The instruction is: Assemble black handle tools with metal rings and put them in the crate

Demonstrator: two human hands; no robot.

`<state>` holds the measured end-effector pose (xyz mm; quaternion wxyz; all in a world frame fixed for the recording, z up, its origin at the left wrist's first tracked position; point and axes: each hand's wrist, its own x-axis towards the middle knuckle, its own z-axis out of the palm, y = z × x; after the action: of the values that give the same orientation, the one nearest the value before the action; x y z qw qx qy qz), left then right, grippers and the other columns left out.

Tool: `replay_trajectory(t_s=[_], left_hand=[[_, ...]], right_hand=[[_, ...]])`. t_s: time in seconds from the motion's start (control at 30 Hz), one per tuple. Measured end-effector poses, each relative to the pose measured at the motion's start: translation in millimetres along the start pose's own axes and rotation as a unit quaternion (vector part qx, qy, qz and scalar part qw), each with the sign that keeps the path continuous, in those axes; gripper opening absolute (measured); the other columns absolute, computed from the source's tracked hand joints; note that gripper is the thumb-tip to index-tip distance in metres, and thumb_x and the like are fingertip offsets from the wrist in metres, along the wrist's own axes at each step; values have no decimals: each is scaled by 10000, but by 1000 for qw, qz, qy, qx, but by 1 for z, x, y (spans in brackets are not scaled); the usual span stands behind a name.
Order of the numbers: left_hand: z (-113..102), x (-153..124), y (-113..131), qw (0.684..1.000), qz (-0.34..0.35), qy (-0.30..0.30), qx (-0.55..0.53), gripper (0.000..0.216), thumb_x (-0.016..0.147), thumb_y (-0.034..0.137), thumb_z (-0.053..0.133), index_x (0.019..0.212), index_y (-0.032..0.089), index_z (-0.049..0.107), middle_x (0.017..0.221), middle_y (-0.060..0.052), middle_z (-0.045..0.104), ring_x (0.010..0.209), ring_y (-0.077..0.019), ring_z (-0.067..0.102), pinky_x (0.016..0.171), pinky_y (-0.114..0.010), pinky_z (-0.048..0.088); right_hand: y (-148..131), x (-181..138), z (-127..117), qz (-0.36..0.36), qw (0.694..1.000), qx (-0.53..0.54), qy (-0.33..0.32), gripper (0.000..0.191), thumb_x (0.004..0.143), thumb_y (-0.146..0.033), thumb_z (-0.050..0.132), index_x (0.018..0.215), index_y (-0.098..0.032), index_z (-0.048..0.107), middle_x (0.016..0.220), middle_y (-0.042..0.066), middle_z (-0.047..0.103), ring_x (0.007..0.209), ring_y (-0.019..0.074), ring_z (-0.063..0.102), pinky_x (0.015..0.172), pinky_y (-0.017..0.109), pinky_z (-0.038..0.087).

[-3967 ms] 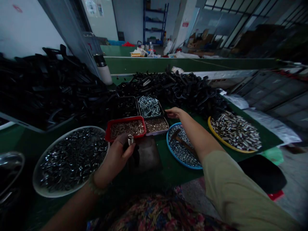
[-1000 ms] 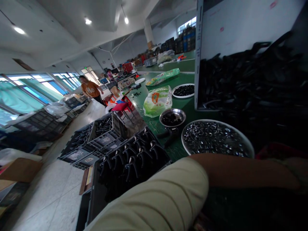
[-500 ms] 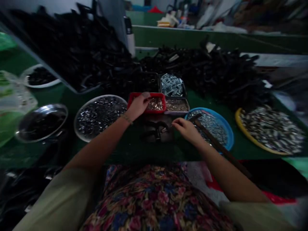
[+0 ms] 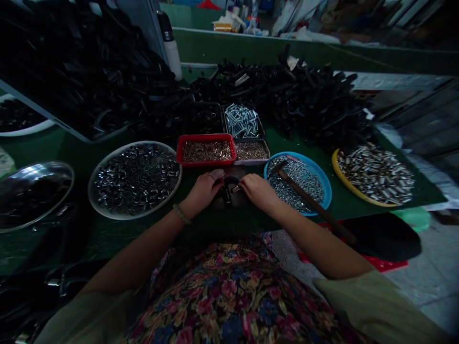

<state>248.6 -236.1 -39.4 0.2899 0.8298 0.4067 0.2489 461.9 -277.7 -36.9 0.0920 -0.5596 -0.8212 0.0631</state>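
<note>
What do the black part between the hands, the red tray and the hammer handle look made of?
Black part: plastic or coated metal; too dim to settle finish.
Red tray: likely plastic, smooth, evenly coloured.
Hammer handle: probably wood, dull brown.

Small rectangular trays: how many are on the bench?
4: red tray front left, pale-edged tray front right, dark tray back left, silver-pin tray back right. Heaps may hide others.

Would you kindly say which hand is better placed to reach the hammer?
Probably the right hand: it is nearer the hammer, which lies across the blue basin, than the left hand. Both are at the black part.
</note>
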Motion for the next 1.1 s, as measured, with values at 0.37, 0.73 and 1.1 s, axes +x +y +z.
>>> replay_trajectory(t_s=[0.37,0.73,1.1], left_hand=[[5,1,0,996,2,-10,91,256,895,196,515,1149,199,549,1054,-59,646,976,-205,595,920,-368,455],[-4,3,15,965,100,-66,232,232,919,183,466,1131,208,556,944,-59,642,949,-233,568,858,-381,449],[-8,-23,-4,972,105,-54,205,435,862,321,599,1291,321,527,1383,-64,471,1255,-279,425,1099,-511,294]], right_hand=[[4,-13,4,-54,996,-67,10,264,964,-238,429,1126,-131,608,1038,124,646,940,240,548,819,341,424],[90,-75,-28,249,949,-193,-32,396,925,-317,448,1231,-80,533,1090,194,639,987,329,597,796,442,482],[-17,-61,-47,130,975,176,34,395,967,-304,358,1347,-230,437,1277,78,606,1127,227,610,913,360,512]])
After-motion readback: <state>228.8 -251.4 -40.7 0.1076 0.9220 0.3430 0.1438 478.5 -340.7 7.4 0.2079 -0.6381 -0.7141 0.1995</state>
